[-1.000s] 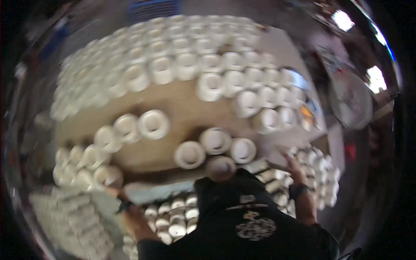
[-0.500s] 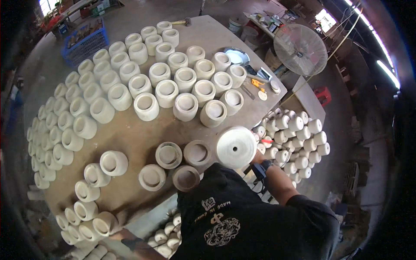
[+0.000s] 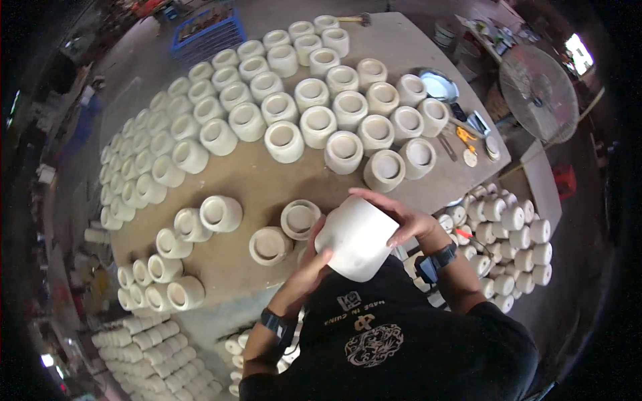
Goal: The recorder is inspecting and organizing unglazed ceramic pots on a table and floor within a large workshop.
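Observation:
A pale, drum-shaped plaster mould [image 3: 358,238] is held close to my chest, tilted so that its smooth side wall shows. My left hand [image 3: 313,260] presses on its left side. From the right, my right hand [image 3: 409,222] grips it, with fingers over the far edge and the thumb on the side. Just left of it on the table stand two similar moulds with round hollows in their tops, one farther [image 3: 300,220] and one nearer [image 3: 270,246]. Anything behind the held mould is partly hidden.
Rows of hollow-topped moulds [image 3: 283,142] cover the table's [image 3: 221,257] far side; a smaller group [image 3: 221,213] stands left. Yellow-handled tools [image 3: 465,134] and a basin [image 3: 438,85] lie far right. Moulds are stacked at right [image 3: 513,218] and lower left [image 3: 157,351]. A fan [image 3: 538,93] stands beyond.
My left hand has come from the near-left moulds to the one at my right hand. That mould has tipped from showing its holed round face to showing its side. The view has shifted.

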### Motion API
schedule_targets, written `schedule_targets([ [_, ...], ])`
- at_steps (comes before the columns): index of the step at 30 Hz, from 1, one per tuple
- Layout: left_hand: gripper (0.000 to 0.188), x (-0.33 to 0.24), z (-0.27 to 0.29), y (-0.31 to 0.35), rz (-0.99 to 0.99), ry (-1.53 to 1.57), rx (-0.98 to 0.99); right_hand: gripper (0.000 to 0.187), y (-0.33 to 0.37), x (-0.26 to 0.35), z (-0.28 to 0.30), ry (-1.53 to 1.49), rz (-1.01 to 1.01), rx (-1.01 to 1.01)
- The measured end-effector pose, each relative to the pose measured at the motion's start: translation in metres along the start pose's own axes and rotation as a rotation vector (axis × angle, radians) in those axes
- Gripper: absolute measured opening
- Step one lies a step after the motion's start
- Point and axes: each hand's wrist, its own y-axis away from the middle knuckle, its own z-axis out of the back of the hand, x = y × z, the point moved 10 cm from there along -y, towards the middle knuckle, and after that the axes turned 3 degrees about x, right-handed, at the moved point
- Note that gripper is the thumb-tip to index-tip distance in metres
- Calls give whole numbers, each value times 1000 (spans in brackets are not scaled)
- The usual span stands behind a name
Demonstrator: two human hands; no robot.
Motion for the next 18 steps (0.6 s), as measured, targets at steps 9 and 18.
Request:
schedule_targets([
  [9, 100, -46, 24, 29, -380, -328, -177, 135, -20, -50, 0, 272, -143, 47],
  [18, 118, -67, 21, 90, -599, -950, -423, 120, -54, 9, -64, 881, 94, 4],
])
